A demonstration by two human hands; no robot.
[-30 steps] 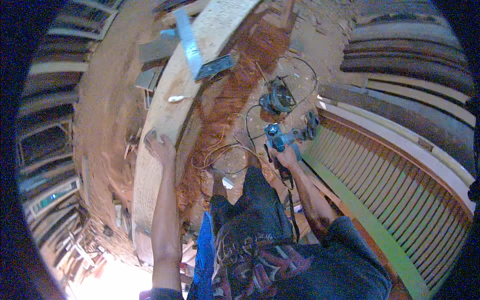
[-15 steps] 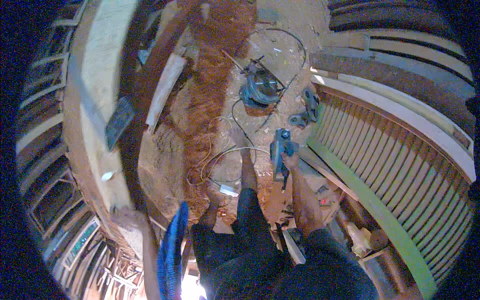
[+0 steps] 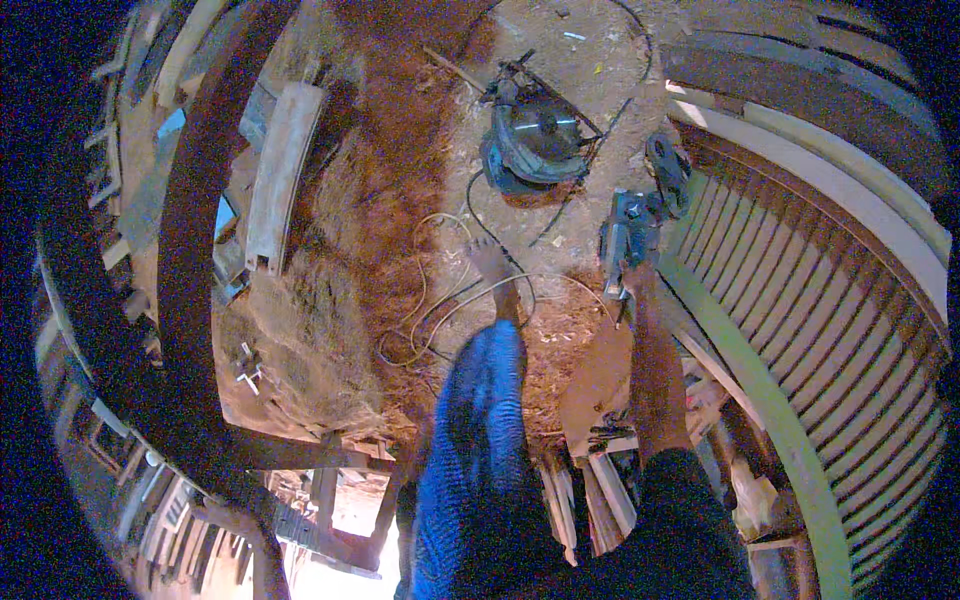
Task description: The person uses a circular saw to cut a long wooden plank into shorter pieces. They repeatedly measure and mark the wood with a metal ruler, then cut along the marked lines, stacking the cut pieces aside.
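My right hand (image 3: 641, 282) grips the rear handle of a blue-grey electric hand planer (image 3: 628, 228), held low at the right near the slatted panel. A dark power tool or part of one (image 3: 668, 172) lies just past the planer; its exact kind is unclear. Farther off, a circular saw (image 3: 535, 145) rests on the ground with its round blade showing. At the lower left, my left hand (image 3: 228, 517) is away from the tools, its fingers dim but seemingly stretched out and holding nothing. A pale looped cord (image 3: 440, 320) lies around my bare foot (image 3: 490, 262).
A slatted wooden panel (image 3: 800, 330) with a green edge rail (image 3: 745, 385) lines the right side. To the left are a dark curved-looking beam (image 3: 190, 270) and a pale wooden board (image 3: 285, 175). Sawdust (image 3: 420, 170) covers the ground; wood offcuts (image 3: 610, 495) lie near me.
My right hand has carried the planer right and farther away, toward the dark tool. My left hand has come off the pale beam and dropped lower left. The view has turned.
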